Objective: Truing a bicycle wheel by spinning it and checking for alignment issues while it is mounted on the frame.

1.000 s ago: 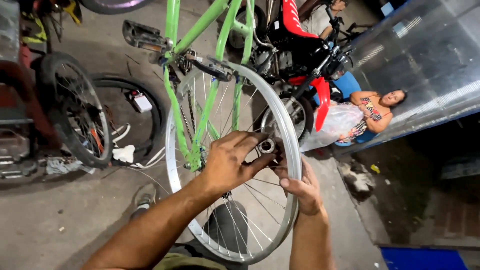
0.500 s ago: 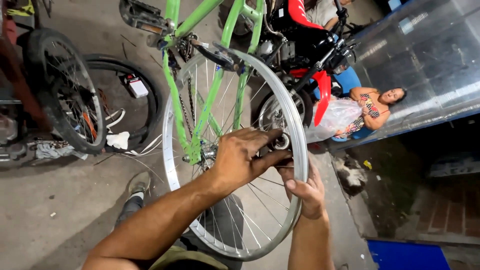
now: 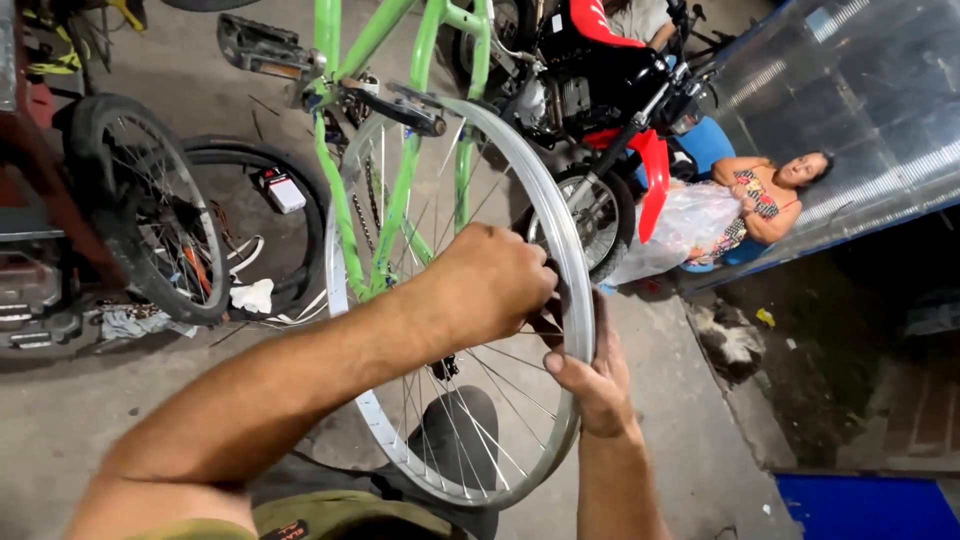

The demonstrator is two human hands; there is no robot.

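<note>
1. Head view: the bare silver bicycle rim (image 3: 575,250) stands upright in the middle of the picture, mounted in the upside-down green bicycle frame (image 3: 400,200), its spokes fanning out from the hub, which is hidden behind your forearm
2. Your left hand (image 3: 490,285) reaches across the spokes to the right side of the rim, fingers curled together into a loose fist at its inner edge; whatever they pinch is hidden, so you cannot tell what they close on
3. Your right hand (image 3: 590,375) sits just below the left, thumb hooked over the rim's outer edge and fingers wrapped behind it, clamped on the rim
4. The two hands are nearly touching, both on the same stretch of rim
5. A black pedal (image 3: 405,108) on its crank lies just in front of the rim's top, and a second pedal (image 3: 258,45) sticks out higher on the left
6. Your dark shoe (image 3: 460,425) shows through the lower spokes on the concrete floor (image 3: 680,400)
7. To the left stands a tyred wheel (image 3: 150,210), with a loose black tyre (image 3: 265,225) on the floor behind it, a small box (image 3: 282,190) and a white rag (image 3: 252,295) inside its ring
8. Behind the rim is a red and black motorcycle (image 3: 610,80), and to its right a person (image 3: 760,195) sits holding a clear plastic bag (image 3: 675,225)
</note>
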